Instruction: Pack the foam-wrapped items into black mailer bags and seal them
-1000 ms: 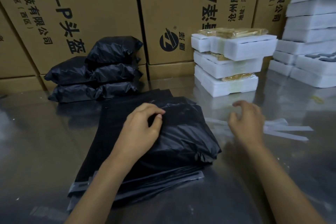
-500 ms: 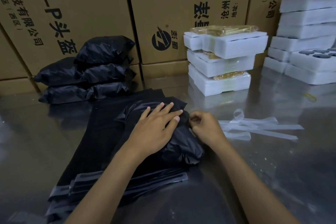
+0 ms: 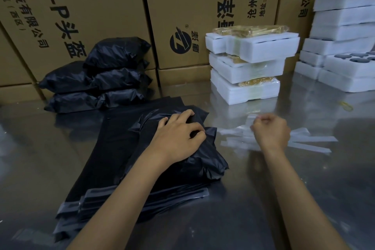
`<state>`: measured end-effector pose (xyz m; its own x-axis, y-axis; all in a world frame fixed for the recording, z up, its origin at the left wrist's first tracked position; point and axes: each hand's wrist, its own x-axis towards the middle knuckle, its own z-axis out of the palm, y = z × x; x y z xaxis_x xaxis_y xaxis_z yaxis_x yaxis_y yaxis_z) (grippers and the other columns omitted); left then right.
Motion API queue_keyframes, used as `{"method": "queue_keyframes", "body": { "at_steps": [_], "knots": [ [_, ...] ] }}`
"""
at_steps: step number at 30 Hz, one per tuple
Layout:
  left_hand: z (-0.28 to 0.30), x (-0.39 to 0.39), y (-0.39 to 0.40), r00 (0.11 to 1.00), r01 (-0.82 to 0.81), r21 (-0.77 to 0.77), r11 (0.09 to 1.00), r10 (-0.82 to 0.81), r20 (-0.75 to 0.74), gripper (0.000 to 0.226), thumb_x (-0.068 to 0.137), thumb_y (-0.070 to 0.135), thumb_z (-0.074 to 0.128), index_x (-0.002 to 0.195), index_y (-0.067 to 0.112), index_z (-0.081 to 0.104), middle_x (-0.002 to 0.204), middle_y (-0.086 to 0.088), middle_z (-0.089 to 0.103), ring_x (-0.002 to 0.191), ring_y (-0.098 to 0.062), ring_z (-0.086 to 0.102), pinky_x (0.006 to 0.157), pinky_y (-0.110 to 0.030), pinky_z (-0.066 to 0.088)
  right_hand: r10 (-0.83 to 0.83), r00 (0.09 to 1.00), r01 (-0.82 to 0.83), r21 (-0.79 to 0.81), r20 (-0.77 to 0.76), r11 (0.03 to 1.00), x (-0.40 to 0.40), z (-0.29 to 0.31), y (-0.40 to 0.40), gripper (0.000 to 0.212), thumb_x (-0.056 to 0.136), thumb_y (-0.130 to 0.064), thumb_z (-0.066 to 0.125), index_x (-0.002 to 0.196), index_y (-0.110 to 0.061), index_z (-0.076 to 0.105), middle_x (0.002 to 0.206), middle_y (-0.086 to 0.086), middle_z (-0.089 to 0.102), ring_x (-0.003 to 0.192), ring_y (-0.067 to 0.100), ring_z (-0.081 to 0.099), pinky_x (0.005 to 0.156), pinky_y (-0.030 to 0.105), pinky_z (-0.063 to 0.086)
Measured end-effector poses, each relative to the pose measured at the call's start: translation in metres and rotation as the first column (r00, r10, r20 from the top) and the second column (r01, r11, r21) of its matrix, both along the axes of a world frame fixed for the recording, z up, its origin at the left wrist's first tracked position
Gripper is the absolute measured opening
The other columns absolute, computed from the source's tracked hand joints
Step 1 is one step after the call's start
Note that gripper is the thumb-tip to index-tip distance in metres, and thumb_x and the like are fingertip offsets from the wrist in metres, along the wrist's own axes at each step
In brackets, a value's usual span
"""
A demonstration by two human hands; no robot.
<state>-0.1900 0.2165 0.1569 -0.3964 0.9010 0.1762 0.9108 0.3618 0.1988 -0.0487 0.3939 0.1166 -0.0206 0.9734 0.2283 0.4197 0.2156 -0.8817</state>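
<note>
Left hand [image 3: 178, 138] pressing fingers-down on the filled black mailer bag [image 3: 182, 148], likely pinning the folded flap while the seal takes. Bag lying atop the stack of empty mailers [image 3: 113, 160] at mid-desk [image 3: 284, 199], handy for the next fill. Right hand [image 3: 272, 132] curled just beside it over the discarded liner strips [image 3: 312, 140], grip closed, seemingly pinching a peeled strip, though blurred. Foam-wrapped items [image 3: 249, 67] stacked behind, within reach; sealed bags [image 3: 97, 79] piled far left.

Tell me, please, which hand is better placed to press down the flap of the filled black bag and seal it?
The left hand, I think: it already rests on the filled mailer bag, fingers at its folded end. The right hand is off to the side over the peeled strips.
</note>
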Motion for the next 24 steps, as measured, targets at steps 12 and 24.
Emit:
{"method": "queue_keyframes", "body": {
  "at_steps": [12,24],
  "knots": [
    [0.009,0.036,0.043,0.955,-0.248,-0.408,0.879,0.151,-0.255,0.046,0.098,0.050,0.044,0.127,0.019,0.061,0.158,-0.007,-0.003,0.142,-0.044,0.006,0.109,-0.076,0.009,0.082,0.840,-0.205,0.173,0.537,0.963,0.001,-0.004,-0.012,0.015,0.087,-0.015,0.067,0.099,-0.010,0.073,0.119,0.013,0.054,0.117,0.032,0.042,0.098,0.041,0.037],
    [0.034,-0.040,0.007,0.937,-0.320,0.278,0.906,0.259,0.235,0.056,0.096,0.047,0.046,0.149,0.038,0.032,0.158,0.003,0.031,0.144,-0.025,0.029,0.114,-0.049,0.025,0.645,0.752,-0.638,0.097,-0.133,0.764,-0.042,0.013,-0.078,0.033,0.098,-0.047,0.057,0.130,-0.040,0.056,0.105,-0.045,0.054,0.097,-0.019,0.051,0.077,-0.006,0.035]
  ]
}}
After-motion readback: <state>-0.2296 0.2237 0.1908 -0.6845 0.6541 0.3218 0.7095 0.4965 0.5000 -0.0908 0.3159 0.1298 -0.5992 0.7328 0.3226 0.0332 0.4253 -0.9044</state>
